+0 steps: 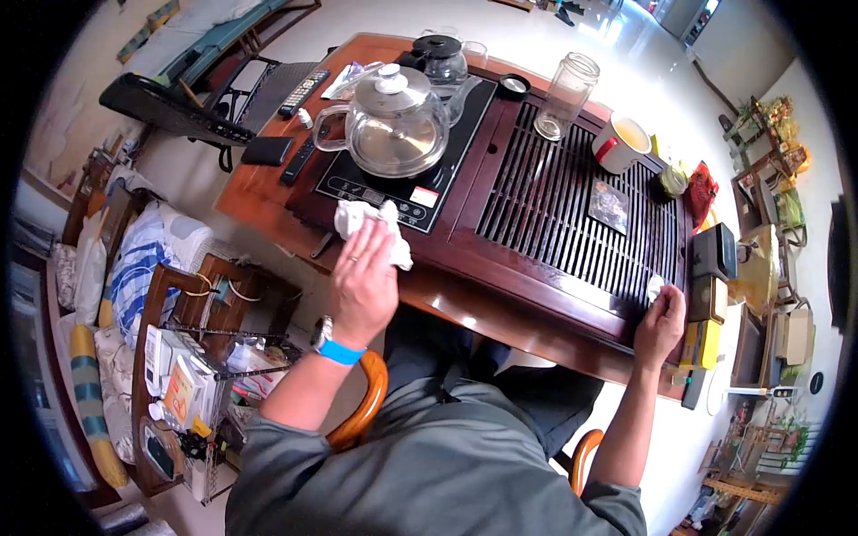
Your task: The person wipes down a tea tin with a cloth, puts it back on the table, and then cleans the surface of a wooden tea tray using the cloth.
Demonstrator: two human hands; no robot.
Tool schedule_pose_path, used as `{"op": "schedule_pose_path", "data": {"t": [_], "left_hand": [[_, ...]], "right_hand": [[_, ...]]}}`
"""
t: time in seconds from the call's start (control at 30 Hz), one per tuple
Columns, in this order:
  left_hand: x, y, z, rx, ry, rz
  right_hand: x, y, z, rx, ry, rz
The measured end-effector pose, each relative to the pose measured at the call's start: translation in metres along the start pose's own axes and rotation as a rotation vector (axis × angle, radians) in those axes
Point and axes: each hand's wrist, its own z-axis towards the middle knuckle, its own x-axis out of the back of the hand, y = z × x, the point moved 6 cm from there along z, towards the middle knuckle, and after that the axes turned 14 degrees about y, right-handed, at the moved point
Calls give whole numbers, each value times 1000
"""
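My left hand [365, 279], with a ring, a watch and a blue band at the wrist, presses a crumpled white tissue [393, 234] at the front edge of the dark wooden tea tray [456, 246]. Just beyond it is the black induction cooker [416, 217], with a lidded glass teapot [398, 134] standing on top. At the tray's front right corner my right hand [660, 329] has its fingers curled. A small white scrap [655, 288], which looks like tissue, pokes out at its fingertips.
On the slatted part stand a glass jar [567, 96], a mug [621, 143] of yellowish liquid and a small flat packet [609, 206]. Remotes [304, 94] and a black wallet-like item [266, 151] lie left. Boxes [702, 344] line the right edge; a glass pot [441, 61] sits behind.
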Motion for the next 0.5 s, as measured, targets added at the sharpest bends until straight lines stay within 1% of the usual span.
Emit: {"op": "schedule_pose_path", "data": {"t": [0.13,0.23,0.37,0.5], "left_hand": [[-15,48,0,-124,-32,-104],[-24,68,8,-159,-88,-125],[-41,79,23,-192,-162,-229],[-66,79,37,-195,-247,-246]], "right_hand": [[1,-4,1,-19,-11,4],[2,-7,2,-2,10,13],[1,-4,1,-10,18,36],[1,-5,1,-31,22,62]]}}
